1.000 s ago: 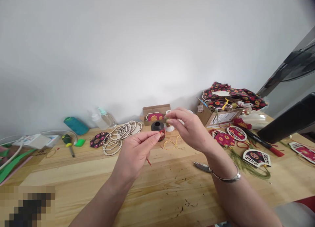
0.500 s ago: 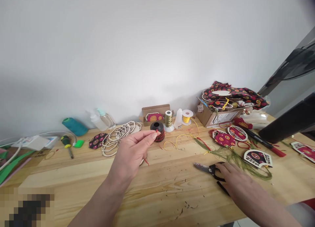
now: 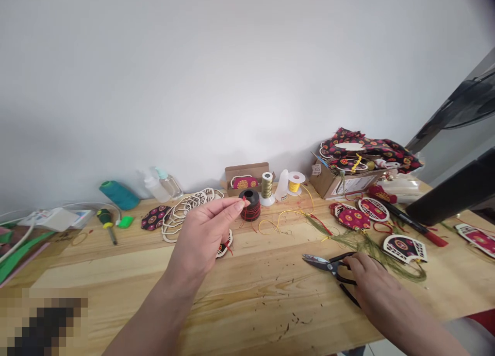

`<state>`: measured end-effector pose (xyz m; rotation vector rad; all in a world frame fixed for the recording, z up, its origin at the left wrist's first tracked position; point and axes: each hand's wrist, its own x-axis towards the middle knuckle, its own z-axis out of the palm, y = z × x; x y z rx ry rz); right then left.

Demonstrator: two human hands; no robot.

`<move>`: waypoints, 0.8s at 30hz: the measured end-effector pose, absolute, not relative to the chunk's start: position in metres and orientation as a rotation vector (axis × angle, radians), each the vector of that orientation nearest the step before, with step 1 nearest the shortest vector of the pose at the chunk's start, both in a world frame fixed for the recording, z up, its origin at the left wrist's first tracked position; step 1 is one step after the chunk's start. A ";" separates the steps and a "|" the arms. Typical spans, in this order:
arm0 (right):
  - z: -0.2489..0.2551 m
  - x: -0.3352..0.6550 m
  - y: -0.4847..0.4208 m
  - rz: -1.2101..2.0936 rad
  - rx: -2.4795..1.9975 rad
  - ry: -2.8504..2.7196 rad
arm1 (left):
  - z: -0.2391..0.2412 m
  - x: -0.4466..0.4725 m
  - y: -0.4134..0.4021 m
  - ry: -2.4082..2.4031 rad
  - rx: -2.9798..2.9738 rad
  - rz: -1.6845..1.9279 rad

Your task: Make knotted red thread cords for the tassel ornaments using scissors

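Note:
My left hand (image 3: 204,232) is raised over the middle of the table, with thumb and forefinger pinched on the end of a red cord (image 3: 244,199). Below that hand hangs or lies a small dark ornament with a pale cut-out rim (image 3: 224,247), partly hidden by my fingers; a red cord tail crosses it. On the right, my right hand (image 3: 377,286) has its fingers curled round a black handle of the scissors (image 3: 328,266). Their blades point left, low over the wood or resting on it.
Behind my left hand stand a black spool of dark red cord (image 3: 252,206), a gold thread spool (image 3: 266,188) and a yellow cord spool (image 3: 296,183). Pale wooden frames (image 3: 174,227) lie left. Tasselled ornaments (image 3: 351,217) and a cardboard box (image 3: 336,183) are at right.
My right hand has taken hold of the scissors' handle and the scissors have shifted slightly. My left hand keeps its pinch on the red cord; more of the ornament below shows.

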<state>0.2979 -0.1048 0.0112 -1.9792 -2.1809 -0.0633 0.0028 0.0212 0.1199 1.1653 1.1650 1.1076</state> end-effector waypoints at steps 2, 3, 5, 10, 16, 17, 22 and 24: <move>0.025 0.295 -0.104 0.066 -1.930 -2.122 | 0.120 0.001 0.023 1.166 1.166 1.115; 0.034 0.291 -0.102 0.165 -1.899 -2.079 | 0.120 0.000 0.023 1.162 1.168 1.117; 0.054 0.279 -0.093 0.452 -1.826 -1.968 | 0.120 -0.001 0.023 1.151 1.173 1.119; 0.094 0.240 -0.052 1.148 -1.310 -1.678 | 0.121 0.002 0.023 1.145 1.156 1.129; 0.088 0.224 -0.006 1.358 -0.779 -1.712 | 0.123 0.001 0.023 1.157 1.139 1.177; 0.084 0.225 -0.003 1.386 -0.732 -1.732 | 0.123 0.001 0.023 1.158 1.143 1.188; 0.078 0.226 -0.007 1.436 -0.743 -1.827 | 0.122 0.000 0.025 1.155 1.148 1.212; 0.082 0.225 -0.011 1.419 -0.802 -1.849 | 0.122 0.000 0.024 1.150 1.133 1.189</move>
